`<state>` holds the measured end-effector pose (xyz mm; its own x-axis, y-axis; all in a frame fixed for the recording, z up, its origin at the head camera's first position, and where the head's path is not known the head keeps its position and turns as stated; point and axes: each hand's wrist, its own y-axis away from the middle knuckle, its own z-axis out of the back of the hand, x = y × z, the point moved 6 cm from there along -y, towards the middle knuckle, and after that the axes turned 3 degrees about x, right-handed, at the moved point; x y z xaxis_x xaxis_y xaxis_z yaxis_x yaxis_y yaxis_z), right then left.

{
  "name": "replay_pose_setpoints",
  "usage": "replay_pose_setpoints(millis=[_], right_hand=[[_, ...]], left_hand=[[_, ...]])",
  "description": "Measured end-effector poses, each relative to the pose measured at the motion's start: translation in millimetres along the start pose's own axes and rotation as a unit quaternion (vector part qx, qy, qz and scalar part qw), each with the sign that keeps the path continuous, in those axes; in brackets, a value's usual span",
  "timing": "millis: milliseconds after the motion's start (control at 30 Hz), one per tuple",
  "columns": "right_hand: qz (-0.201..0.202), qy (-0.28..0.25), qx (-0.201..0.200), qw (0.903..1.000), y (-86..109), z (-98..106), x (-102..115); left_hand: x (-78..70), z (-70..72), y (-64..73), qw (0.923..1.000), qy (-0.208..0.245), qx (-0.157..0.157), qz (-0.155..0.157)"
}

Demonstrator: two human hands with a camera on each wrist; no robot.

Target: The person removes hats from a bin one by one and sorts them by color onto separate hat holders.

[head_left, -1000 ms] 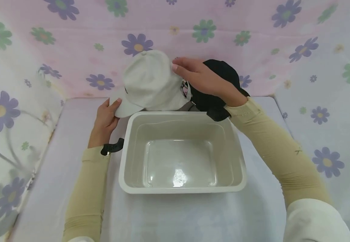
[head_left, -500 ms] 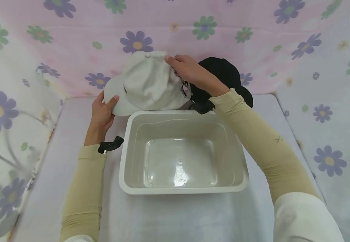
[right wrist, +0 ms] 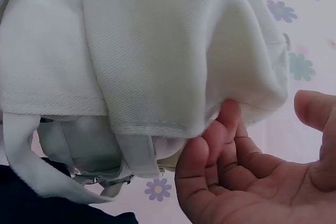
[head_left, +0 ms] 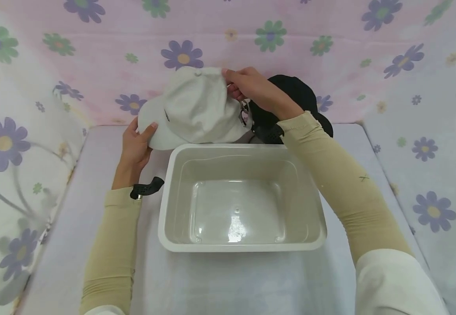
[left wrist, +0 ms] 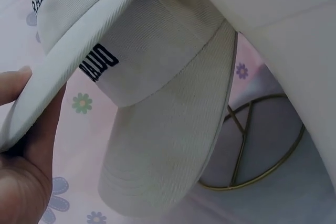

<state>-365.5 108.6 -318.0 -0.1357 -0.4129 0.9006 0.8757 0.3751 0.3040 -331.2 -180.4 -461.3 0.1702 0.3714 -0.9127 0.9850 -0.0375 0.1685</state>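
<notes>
In the head view, a white cap (head_left: 196, 107) is held behind the tub. My left hand (head_left: 135, 146) pinches its brim (left wrist: 68, 72), thumb on one face and fingers on the other. Dark "RADO" lettering shows on the cap's front. My right hand (head_left: 253, 89) is at the crown's back; in the right wrist view its curled fingers (right wrist: 197, 161) tuck against the cap's rear edge, thumb raised. Beneath hangs a second pale cap (left wrist: 157, 145), also lettered, over a gold wire ring base (left wrist: 262, 174). A black cap (head_left: 296, 94) sits behind my right wrist.
A cream plastic tub (head_left: 241, 247) with nothing in it stands in front of the caps, between my forearms. A white cloth (head_left: 228, 284) covers the table. Flower-printed fabric (head_left: 228, 52) walls the back and both sides.
My right hand has shifted left and its fingers have curled in at the crown. The white cap has tilted and moved slightly left with my left hand on its brim.
</notes>
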Motion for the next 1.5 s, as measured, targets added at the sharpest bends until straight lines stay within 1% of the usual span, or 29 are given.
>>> replay_pose_setpoints(millis=[167,400,600,700,767,833,900,967,1067,1167,1267,1333,1433,1500], right_hand=[[-0.017,0.018,0.009,0.9996,-1.9,1,-2],[-0.045,0.033,0.024,0.9982,-2.4,2,-5],[-0.07,0.045,0.036,0.9959,-2.9,6,-11],[-0.068,0.066,0.031,0.9951,-3.2,8,-10],[-0.068,0.094,0.018,0.993,-2.6,11,-9],[-0.067,0.122,0.011,0.9901,-1.9,13,-7],[-0.059,0.131,0.001,0.9896,-2.2,14,-5],[-0.038,0.125,-0.003,0.9914,-3.5,14,-2],[-0.004,0.097,-0.014,0.9952,-6.4,14,-1],[0.004,0.066,-0.015,0.9977,-8.1,14,-2],[-0.012,0.032,-0.012,0.9993,-8.1,15,-6],[-0.037,0.018,-0.011,0.9991,-6.6,16,-9],[-0.076,0.025,-0.012,0.9967,-3.6,20,-14],[-0.101,0.039,-0.008,0.9941,-1.4,21,-17]], left_hand=[[-2.6,-5.0,-1.5,0.9999,0.007,0.01,0.004],[-6.7,-4.9,-3.4,1.0,0.002,0.001,0.002],[-6.3,-6.2,-4.0,0.9999,0.015,-0.001,0.002],[-7.6,-8.2,-6.2,0.9998,0.021,0.0,-0.004],[-9.3,-9.4,-7.8,0.9997,0.023,0.001,-0.008],[-11.2,-10.0,-8.7,0.9998,0.015,0.0,-0.01],[-12.6,-10.9,-9.2,0.9998,0.016,0.001,-0.012],[-13.8,-12.2,-9.5,0.9996,0.026,0.003,-0.015],[-15.4,-14.0,-9.7,0.9992,0.033,0.008,-0.019],[-15.7,-15.4,-9.9,0.9993,0.031,0.01,-0.02],[-16.1,-15.8,-9.9,0.9993,0.032,0.009,-0.018],[-16.3,-16.5,-9.7,0.9988,0.045,0.011,-0.018],[-16.0,-18.1,-9.8,0.9977,0.063,0.014,-0.022],[-16.3,-19.4,-10.2,0.996,0.084,0.017,-0.026]])
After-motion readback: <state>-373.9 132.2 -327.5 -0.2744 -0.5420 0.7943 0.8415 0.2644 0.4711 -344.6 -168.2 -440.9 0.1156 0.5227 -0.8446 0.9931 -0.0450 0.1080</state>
